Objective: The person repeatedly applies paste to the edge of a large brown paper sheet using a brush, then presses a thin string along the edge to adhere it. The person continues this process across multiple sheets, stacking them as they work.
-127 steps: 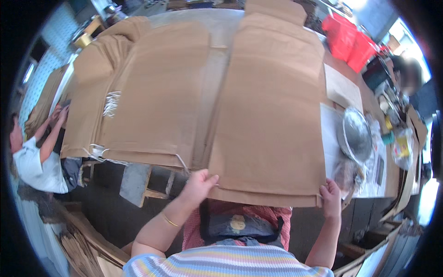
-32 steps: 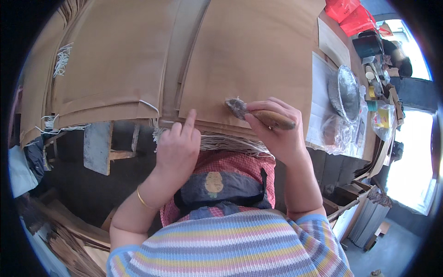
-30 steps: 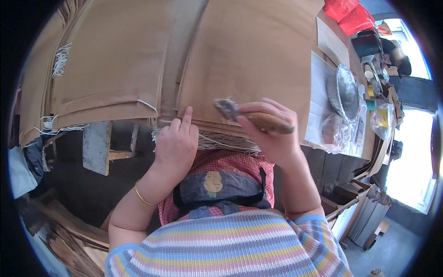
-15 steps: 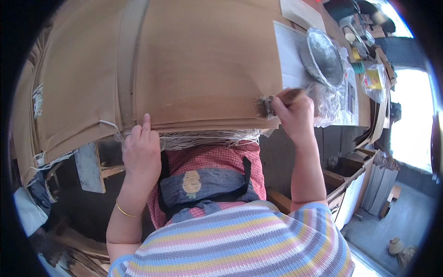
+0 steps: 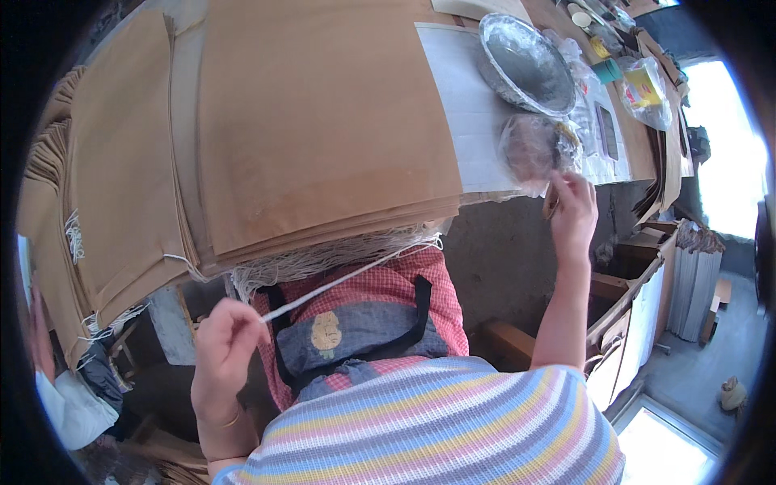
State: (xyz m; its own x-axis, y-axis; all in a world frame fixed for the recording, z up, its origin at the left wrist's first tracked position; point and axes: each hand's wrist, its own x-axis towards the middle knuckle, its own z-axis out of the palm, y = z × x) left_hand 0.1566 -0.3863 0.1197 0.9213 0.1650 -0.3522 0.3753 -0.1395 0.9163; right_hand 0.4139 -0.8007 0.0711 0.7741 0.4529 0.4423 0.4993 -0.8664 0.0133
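Observation:
My left hand (image 5: 225, 347) is closed in a pinch on the end of a white cord (image 5: 339, 280). The cord stretches taut up to the right, toward a bundle of white cords (image 5: 311, 257) hanging under the front edge of a stack of brown paper sheets or bags (image 5: 327, 129). My right hand (image 5: 575, 206) is closed on a brush with a brown handle (image 5: 551, 202), beside a clear plastic bag (image 5: 529, 149) around something brownish. Plastic and fingers partly hide the brush head.
A grey-smeared metal basin (image 5: 529, 65) stands on white sheeting (image 5: 457, 89) beyond my right hand. Farther right are a phone-like dark slab (image 5: 606, 129) and a plastic bag with a yellow packet (image 5: 644, 85). More brown paper stacks (image 5: 121, 178) lie left. Open wooden drawers (image 5: 622, 283) stand lower right.
My left hand has left the paper edge, moved down toward me, and now pulls a cord. My right hand has moved the brush right, off the paper to the plastic bag. The view has shifted.

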